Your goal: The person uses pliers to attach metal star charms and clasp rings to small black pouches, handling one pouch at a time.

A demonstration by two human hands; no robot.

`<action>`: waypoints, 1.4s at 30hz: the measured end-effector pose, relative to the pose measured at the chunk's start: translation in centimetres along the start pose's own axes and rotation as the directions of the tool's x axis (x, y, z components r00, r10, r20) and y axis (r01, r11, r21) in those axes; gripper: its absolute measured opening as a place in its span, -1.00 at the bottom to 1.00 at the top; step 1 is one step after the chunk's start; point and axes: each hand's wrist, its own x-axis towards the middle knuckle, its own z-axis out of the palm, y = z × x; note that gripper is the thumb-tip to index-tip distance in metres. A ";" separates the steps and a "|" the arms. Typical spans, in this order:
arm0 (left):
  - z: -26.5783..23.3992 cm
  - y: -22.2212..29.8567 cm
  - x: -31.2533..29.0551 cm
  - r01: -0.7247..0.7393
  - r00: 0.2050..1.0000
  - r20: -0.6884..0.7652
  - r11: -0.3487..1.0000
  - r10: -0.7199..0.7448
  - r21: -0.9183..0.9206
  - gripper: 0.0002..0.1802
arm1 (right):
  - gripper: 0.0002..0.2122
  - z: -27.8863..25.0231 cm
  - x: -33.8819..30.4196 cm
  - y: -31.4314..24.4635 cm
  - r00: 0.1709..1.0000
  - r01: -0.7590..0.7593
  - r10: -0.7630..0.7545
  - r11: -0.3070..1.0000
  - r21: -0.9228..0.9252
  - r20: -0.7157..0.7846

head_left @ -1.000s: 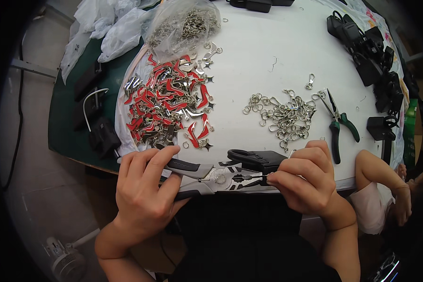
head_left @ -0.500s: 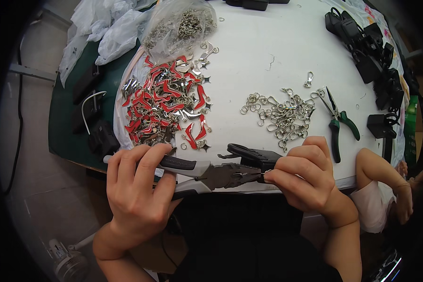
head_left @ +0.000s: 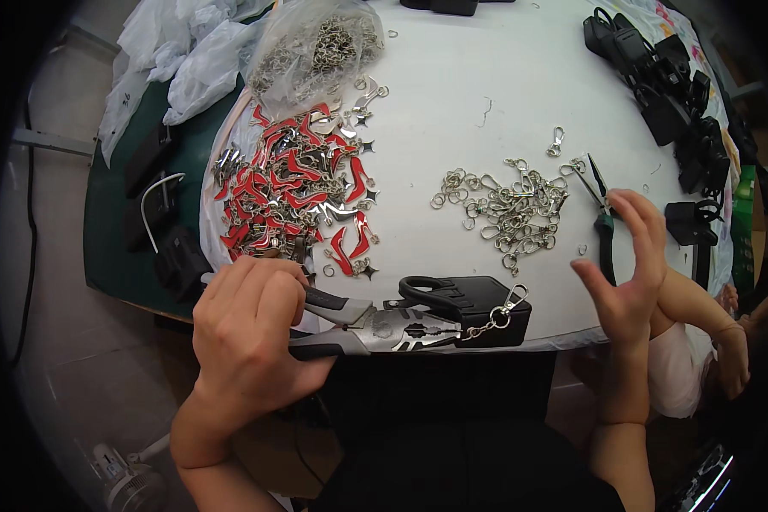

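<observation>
My left hand (head_left: 252, 328) is closed round the grey-and-black handles of a pair of combination pliers (head_left: 392, 329). The jaws meet the end of a short silver chain with a swivel clasp (head_left: 499, 317). Behind the chain, a small black handbag-shaped case (head_left: 465, 294) rests at the table's near edge. My right hand (head_left: 630, 277) has its thumb and fingers apart. It is over the dark green handles of long-nose pliers (head_left: 605, 235), hiding part of them; whether it touches them I cannot tell.
Red high-heel charms (head_left: 294, 175) lie heaped at left, below a clear bag of metal rings (head_left: 324, 51). Silver clasps (head_left: 525, 209) form a pile in the middle. Black cased items (head_left: 657, 98) line the right edge. Another person's arm (head_left: 700, 311) is at right.
My right hand has left the tip of the combination pliers and moved right to the long-nose pliers, opening. The chain and clasp now show against the bag-shaped case.
</observation>
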 end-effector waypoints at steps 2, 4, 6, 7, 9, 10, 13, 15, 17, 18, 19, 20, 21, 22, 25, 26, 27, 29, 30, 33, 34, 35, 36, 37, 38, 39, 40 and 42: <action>0.2 -0.2 0.5 0.027 1.000 -0.008 0.999 -0.027 -0.025 -0.46 | -0.29 0.0 -1.8 2.9 0.989 -0.124 0.142 0.956 -0.268 0.049; -0.1 -0.4 1.4 -0.028 1.000 0.010 0.999 0.027 0.022 -0.47 | -0.24 -0.1 -3.4 4.7 0.966 -0.193 0.243 0.899 -0.393 0.083; -0.3 -0.8 1.6 -0.061 0.998 0.024 0.997 0.060 0.040 -0.46 | -0.23 0.1 -4.4 5.5 0.949 -0.217 0.285 0.902 -0.373 0.137; -0.4 -1.0 1.5 -0.069 0.997 0.029 0.997 0.068 0.032 -0.46 | -0.29 0.1 -4.3 5.4 0.944 -0.229 0.297 0.902 -0.366 0.142; -0.5 -1.3 1.5 -0.075 0.997 0.032 0.997 0.074 0.024 -0.44 | -0.41 0.0 -3.6 5.3 0.936 -0.252 0.320 0.901 -0.354 0.148; -0.6 -1.3 1.6 -0.072 0.997 0.031 0.997 0.071 0.023 -0.42 | -0.46 -0.4 -3.4 5.1 0.927 -0.289 0.340 0.918 -0.272 0.160; -0.7 -1.5 1.8 -0.074 0.997 0.016 0.997 0.074 0.009 -0.35 | -0.58 -2.3 -2.8 3.3 0.923 -0.337 0.322 0.941 0.037 0.211; -0.6 -1.6 1.7 -0.081 0.997 0.005 0.997 0.081 0.016 -0.32 | -0.55 -3.3 -2.4 0.7 0.963 -0.116 0.052 0.965 0.234 0.264; -0.7 -1.8 1.9 -0.111 0.994 -0.010 0.993 0.111 0.033 -0.30 | -0.43 -3.9 -1.5 -2.8 0.934 0.063 -0.109 0.988 0.144 0.341; -0.9 -1.9 1.7 -0.103 0.995 -0.001 0.994 0.103 0.039 -0.31 | -0.41 -3.8 -1.0 -3.9 0.925 0.126 -0.157 0.986 0.111 0.347; -1.0 -1.9 2.0 -0.111 0.994 0.002 0.993 0.111 0.035 -0.31 | -0.39 -4.5 -0.4 -4.8 0.916 0.181 -0.191 0.982 0.060 0.354; -1.2 -1.9 2.3 -0.118 0.993 0.006 0.993 0.118 0.031 -0.31 | -0.37 -4.9 -0.2 -5.4 0.905 0.236 -0.223 0.972 0.009 0.363; -1.2 -1.9 2.1 -0.116 0.993 -0.002 0.993 0.116 0.031 -0.31 | -0.36 -4.5 -0.3 -5.5 0.910 0.246 -0.220 0.969 -0.031 0.351; -1.2 -2.0 1.9 -0.115 0.993 -0.009 0.993 0.115 0.030 -0.31 | -0.37 -4.3 -0.3 -5.5 0.905 0.260 -0.229 0.965 -0.042 0.358; -1.2 -2.2 1.7 -0.104 0.995 0.006 0.994 0.104 0.016 -0.31 | -0.40 -4.2 -0.1 -5.7 0.894 0.287 -0.245 0.956 -0.059 0.375; -1.3 -2.2 1.6 -0.099 0.995 0.018 0.995 0.099 0.009 -0.31 | -0.40 -4.2 0.1 -5.9 0.892 0.290 -0.252 0.956 -0.047 0.376; -1.2 -2.3 1.5 -0.105 0.994 0.003 0.994 0.105 0.006 -0.32 | -0.40 -4.2 0.2 -5.9 0.889 0.293 -0.259 0.955 -0.036 0.377; -1.1 -2.4 1.3 -0.117 0.993 -0.027 0.993 0.117 0.001 -0.34 | -0.41 -4.1 0.5 -5.7 0.886 0.241 -0.250 0.968 0.072 0.392; -1.1 -2.4 1.3 -0.126 0.991 -0.047 0.992 0.127 0.022 -0.34 | -0.41 -4.1 0.6 -5.7 0.884 0.212 -0.244 0.970 0.122 0.400; -1.1 -2.3 1.2 -0.151 0.981 -0.106 0.984 0.160 0.089 -0.36 | -0.41 -4.0 0.4 -5.4 0.876 0.111 -0.200 0.969 0.219 0.440; -1.1 -2.3 1.1 -0.159 0.977 -0.123 0.981 0.172 0.114 -0.36 | -0.42 -3.9 0.4 -5.3 0.874 0.097 -0.196 0.967 0.235 0.445; -1.1 -2.3 1.0 -0.165 0.973 -0.140 0.976 0.185 0.139 -0.36 | -0.42 -3.9 0.4 -5.3 0.872 0.082 -0.191 0.965 0.251 0.450; -1.1 -2.3 1.0 -0.170 0.970 -0.150 0.976 0.190 0.137 -0.36 | -0.43 -4.0 0.3 -5.3 0.871 0.067 -0.185 0.962 0.263 0.456; -1.0 -2.3 1.0 -0.175 0.967 -0.160 0.975 0.196 0.135 -0.36 | -0.44 -4.1 0.3 -5.3 0.869 0.057 -0.182 0.961 0.271 0.461; -1.0 -2.4 1.0 -0.180 0.965 -0.170 0.975 0.202 0.132 -0.36 | -0.44 -4.3 0.4 -5.3 0.867 0.047 -0.178 0.959 0.279 0.466; -0.8 -2.4 1.0 -0.183 0.962 -0.179 0.974 0.205 0.133 -0.37 | -0.45 -4.2 0.3 -5.2 0.865 0.037 -0.175 0.957 0.289 0.469; -0.7 -2.4 1.0 -0.186 0.960 -0.188 0.973 0.209 0.133 -0.37 | -0.45 -4.2 0.3 -5.2 0.866 0.030 -0.173 0.955 0.296 0.469; -0.5 -2.5 1.0 -0.190 0.956 -0.200 0.973 0.214 0.134 -0.38 | -0.46 -4.1 0.3 -5.1 0.867 0.015 -0.166 0.951 0.308 0.470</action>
